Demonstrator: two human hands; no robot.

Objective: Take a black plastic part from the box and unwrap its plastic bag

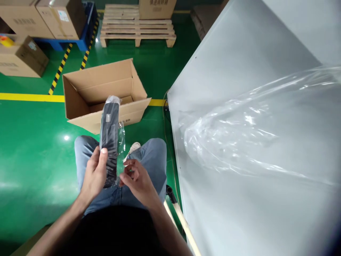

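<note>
Over my lap, a long, flat black object (pixel 109 131) stands almost upright inside a clear plastic bag (pixel 121 142). What kind of object it is, I cannot make out; small pale patches show on its face. My left hand (pixel 96 169) grips it low on its left side, thumb across the front. On the other side, my right hand (pixel 137 179) has its fingers curled and pinched at the loose edge of the bag. Just beyond the wrapped object stands an open cardboard box (pixel 106 76), its near wall partly hidden by it.
A grey-white panel surface (pixel 207 199) fills the right side, with a large clear plastic sheet (pixel 226 142) lying on it. Closed cartons (pixel 21 17) sit at the upper left, some on a blue pallet (pixel 82 44). A wooden pallet (pixel 137 30) lies beyond the box.
</note>
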